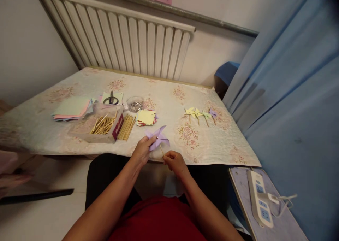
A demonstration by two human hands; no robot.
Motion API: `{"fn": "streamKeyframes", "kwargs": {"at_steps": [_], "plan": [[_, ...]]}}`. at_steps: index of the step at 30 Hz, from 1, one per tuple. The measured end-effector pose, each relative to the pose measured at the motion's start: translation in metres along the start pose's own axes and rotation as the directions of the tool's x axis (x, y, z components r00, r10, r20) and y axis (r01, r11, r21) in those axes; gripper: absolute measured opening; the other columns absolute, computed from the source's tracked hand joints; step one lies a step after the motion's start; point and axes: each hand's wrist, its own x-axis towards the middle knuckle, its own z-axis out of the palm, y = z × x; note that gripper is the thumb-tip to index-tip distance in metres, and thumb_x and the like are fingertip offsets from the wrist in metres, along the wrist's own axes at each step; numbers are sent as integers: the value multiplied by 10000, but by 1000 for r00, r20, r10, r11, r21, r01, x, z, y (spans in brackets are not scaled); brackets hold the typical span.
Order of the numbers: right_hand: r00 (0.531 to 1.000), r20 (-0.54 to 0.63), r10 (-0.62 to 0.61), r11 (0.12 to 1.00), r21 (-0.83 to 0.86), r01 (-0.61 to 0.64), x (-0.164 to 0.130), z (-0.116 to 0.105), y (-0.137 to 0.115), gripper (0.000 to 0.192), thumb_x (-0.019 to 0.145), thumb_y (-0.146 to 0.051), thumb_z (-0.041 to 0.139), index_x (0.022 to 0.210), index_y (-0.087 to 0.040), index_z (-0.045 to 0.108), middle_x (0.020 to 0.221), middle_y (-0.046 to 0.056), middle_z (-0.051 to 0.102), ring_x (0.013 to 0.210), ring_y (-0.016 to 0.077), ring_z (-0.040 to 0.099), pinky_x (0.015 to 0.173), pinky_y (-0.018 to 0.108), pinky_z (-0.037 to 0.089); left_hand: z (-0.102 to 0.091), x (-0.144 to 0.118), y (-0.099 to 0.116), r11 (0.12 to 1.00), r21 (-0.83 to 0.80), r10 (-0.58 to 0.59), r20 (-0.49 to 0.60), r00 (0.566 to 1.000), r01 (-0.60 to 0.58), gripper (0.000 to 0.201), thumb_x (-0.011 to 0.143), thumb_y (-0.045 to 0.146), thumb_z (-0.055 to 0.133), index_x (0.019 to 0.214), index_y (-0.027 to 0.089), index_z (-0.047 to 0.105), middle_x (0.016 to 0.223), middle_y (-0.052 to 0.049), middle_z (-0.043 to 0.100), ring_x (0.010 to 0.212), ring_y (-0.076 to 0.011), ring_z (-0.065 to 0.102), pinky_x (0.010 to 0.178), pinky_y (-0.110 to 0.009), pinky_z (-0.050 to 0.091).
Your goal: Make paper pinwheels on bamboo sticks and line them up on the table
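1. Purple paper pinwheel (pixel 158 137): held in the air just above the near edge of the tabletop (pixel 169 92), about midway along it; four folded vanes, a small shiny pin at the hub.
2. Thin wooden stick (pixel 161 149): slants down from the hub toward the lower hand; only a short part visible.
3. Left hand (pixel 143 150): closed on the pinwheel, thumb and fingertips pinching the left vanes near the hub; wrist raised, forearm rising from the lower left.
4. Right hand (pixel 174 161): closed on the lower end of the stick in a fingertip pinch; knuckles up, forearm coming in from the lower right; both hands close together, not touching.
5. Handling note, as a judgement: best done with the stick kept steady and the vanes held lightly near the hub, so the paper is not creased; pin kept square to the stick.
6. Small paper squares (pixel 146 117): short stack, yellow on top, just beyond the hands.
7. Loose sticks (pixel 126 126): bundle lying beside a clear box (pixel 98 125) that holds more of them, toward the near left.
8. Small clear bowl (pixel 135 103): shiny contents, too small to identify; behind the squares.
9. Scissors (pixel 111 99): black handles, lying on paper left of the bowl.
10. Pastel paper sheets (pixel 72 108): stack toward the left edge.
11. Finished pinwheels (pixel 200 114): row of yellow, green and purple ones, lying toward the right edge.
12. Power strip (pixel 259 198): on a separate board off the near right corner.
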Motion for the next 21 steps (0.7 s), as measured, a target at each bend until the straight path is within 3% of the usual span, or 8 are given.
{"fn": "streamKeyframes", "kwargs": {"at_steps": [6,15,21], "plan": [[1000,4,23,997,76,-23,1,-3,0,206,716,-374,617,670,-180,565,533,-42,565,380,58,343,399,213,242,-10,4,-9,1000,2,1,-48,999,-1,503,647,592,759,811,137,622,779,-21,632,716,-141,610,643,-278,498],[999,-22,23,987,161,-19,5,-9,8,235,697,-398,648,687,-178,565,552,-24,606,366,64,364,383,220,258,-14,-4,-10,984,87,-157,-10,988,157,303,688,360,775,810,122,633,685,-69,674,558,-121,617,573,-229,487],[1000,-22,20,983,182,-15,4,-11,7,228,699,-384,657,688,-174,569,542,-30,599,359,60,351,380,220,242,-13,-3,-11,978,165,-133,25,991,127,281,608,297,786,738,138,594,587,-11,621,465,-68,519,495,-179,411]]}}
